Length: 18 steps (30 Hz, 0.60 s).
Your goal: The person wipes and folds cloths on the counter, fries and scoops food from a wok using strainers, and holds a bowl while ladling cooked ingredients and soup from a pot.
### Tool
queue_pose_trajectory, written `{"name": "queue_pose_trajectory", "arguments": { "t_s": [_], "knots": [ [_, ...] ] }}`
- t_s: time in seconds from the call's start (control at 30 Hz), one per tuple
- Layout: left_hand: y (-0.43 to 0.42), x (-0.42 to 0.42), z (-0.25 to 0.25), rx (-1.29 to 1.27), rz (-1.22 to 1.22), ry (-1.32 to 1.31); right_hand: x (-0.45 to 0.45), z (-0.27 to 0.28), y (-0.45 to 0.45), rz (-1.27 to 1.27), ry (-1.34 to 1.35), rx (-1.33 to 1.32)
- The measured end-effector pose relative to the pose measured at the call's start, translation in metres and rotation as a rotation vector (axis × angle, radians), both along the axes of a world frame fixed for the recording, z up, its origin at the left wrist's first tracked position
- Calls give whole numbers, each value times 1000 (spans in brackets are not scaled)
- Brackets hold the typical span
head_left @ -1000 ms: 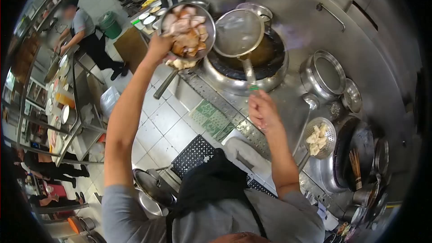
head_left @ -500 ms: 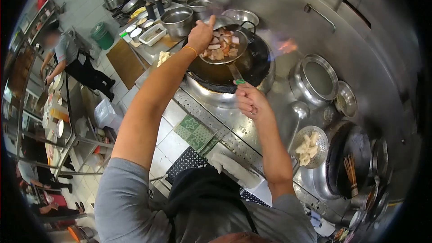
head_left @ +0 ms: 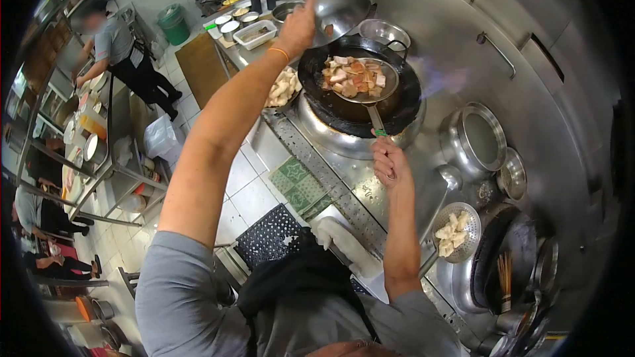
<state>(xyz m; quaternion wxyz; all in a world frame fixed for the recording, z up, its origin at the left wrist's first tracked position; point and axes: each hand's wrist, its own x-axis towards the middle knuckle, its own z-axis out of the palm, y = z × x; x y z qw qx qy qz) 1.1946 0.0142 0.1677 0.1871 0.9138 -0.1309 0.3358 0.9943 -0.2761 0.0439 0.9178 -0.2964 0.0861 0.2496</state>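
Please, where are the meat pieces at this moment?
In the head view's upper half, just right of centre, the meat pieces lie mostly in the strainer that the right hand holds over the black wok.

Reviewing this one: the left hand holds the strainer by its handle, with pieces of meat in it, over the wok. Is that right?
Not quite: the head view shows the right hand holding the strainer by its handle. The pieces of meat are indeed in it, over the wok.
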Motion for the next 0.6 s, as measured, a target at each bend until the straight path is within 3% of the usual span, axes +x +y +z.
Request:
{"name": "queue_pose_trajectory", "arguments": {
  "t_s": [0.1,0.2,0.23,0.27,0.33,0.4,0.47,0.5,0.53,0.57,0.6],
  "knots": [
    [34,-42,17,-128,43,-36,-12,12,0,-16,-12,-158],
    [78,-105,16,-537,72,164,-13,18,-9,-65,-36,-341],
    [107,-107,-9,-629,153,183,-14,16,-9,-95,-61,-425],
    [120,-138,-19,-737,117,76,-18,24,-6,-122,-59,-510],
    [148,-213,-25,-1107,7,218,-8,18,-9,-129,-123,-632],
    [182,-289,-52,-1250,76,270,-6,14,-13,-145,-167,-742],
    [210,-370,-88,-1384,229,212,-2,20,-13,-194,-298,-1099],
    [230,-414,-112,-1432,288,245,2,24,-11,-188,-291,-1106],
    [257,-455,-149,-1484,368,251,3,26,-9,-267,-357,-1265],
    [252,-497,-153,-1528,533,175,-3,26,-7,-339,-423,-1427],
    [278,-547,-195,-1566,605,151,-8,26,-2,-325,-419,-1439]
  ]
}}
